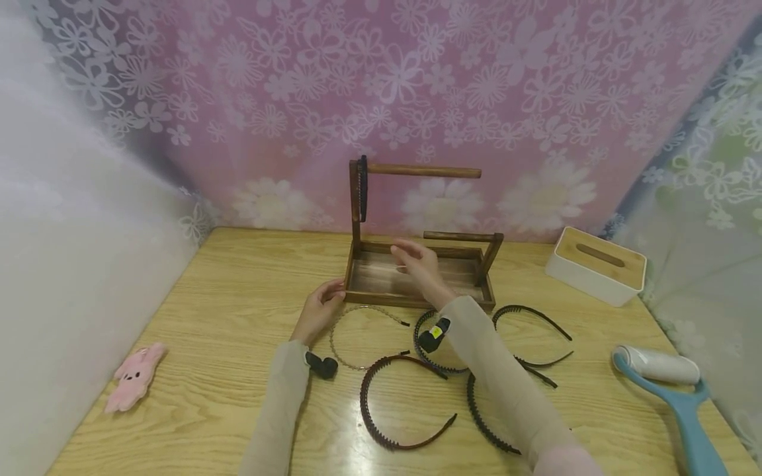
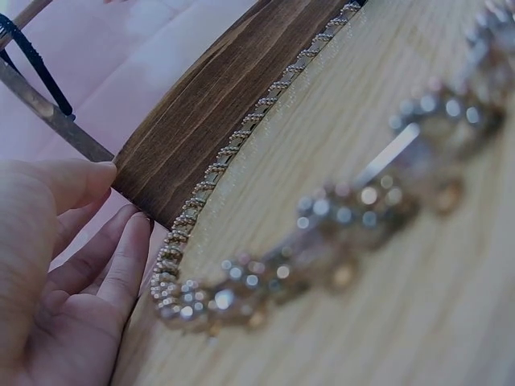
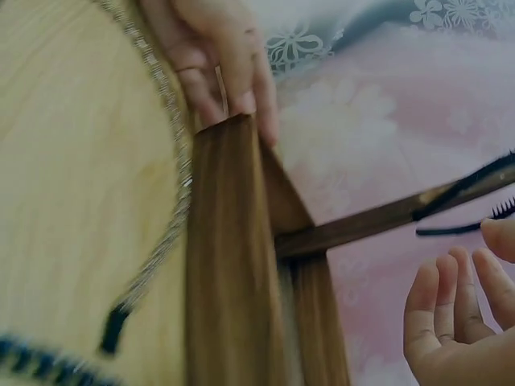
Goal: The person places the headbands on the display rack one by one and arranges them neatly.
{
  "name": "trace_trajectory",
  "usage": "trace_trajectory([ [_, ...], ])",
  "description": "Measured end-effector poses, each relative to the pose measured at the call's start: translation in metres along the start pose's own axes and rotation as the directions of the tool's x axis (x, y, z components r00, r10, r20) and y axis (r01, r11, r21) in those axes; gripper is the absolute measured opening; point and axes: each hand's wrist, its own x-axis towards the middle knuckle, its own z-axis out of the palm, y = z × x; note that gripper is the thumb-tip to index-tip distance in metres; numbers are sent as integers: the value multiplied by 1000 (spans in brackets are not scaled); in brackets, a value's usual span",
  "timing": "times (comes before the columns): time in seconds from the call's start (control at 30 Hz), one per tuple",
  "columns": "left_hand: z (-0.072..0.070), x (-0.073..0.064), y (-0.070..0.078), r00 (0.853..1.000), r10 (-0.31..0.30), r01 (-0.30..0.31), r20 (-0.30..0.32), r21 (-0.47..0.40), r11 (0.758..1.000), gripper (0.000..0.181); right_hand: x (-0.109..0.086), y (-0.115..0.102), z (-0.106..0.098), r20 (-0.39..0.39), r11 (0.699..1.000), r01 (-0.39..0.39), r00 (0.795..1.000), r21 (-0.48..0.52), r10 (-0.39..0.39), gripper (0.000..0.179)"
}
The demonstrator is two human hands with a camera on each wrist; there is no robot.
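Observation:
A dark wooden headband stand (image 1: 387,299) with a tray base and two rods is at the back of the table. My left hand (image 1: 318,309) grips its front left corner, and the left wrist view shows thumb and fingers at that wooden end (image 2: 201,104). Over the tray is my right hand (image 1: 421,270), fingers loosely bent and holding nothing; in the right wrist view this hand (image 3: 467,322) is near a black headband (image 3: 459,197). That black headband (image 1: 362,192) hangs at the left end of the upper rod (image 1: 423,170). A beaded headband (image 1: 333,337) lies beside my left hand.
Several toothed headbands lie in front of the stand, including a brown one (image 1: 364,403) and a black one (image 1: 476,413) partly under my right arm. A tissue box (image 1: 589,284) and a blue-handled lint roller (image 1: 661,370) are at right. A pink plush toy (image 1: 135,377) lies left.

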Motion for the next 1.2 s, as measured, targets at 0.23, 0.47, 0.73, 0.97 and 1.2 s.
trace_trajectory([
  [0.23,-1,-15,26,1000,24,-25,14,33,999,40,-24,20,-45,64,993,-37,997,-109,44,45],
  [0.47,-1,-5,6,1000,24,-24,-1,17,1000,41,-48,31,-99,160,961,-54,982,-270,100,54],
  [0.73,0,1,-6,999,34,-34,-15,8,999,38,-82,45,-167,238,900,-33,960,-435,150,59],
  [0.97,-1,0,-4,1000,9,-9,-18,-11,1000,38,-112,55,-204,252,858,-9,954,-513,160,53],
  [1.2,0,1,-6,1000,25,-25,-13,8,1000,39,-130,64,-228,377,835,102,917,-540,132,45],
])
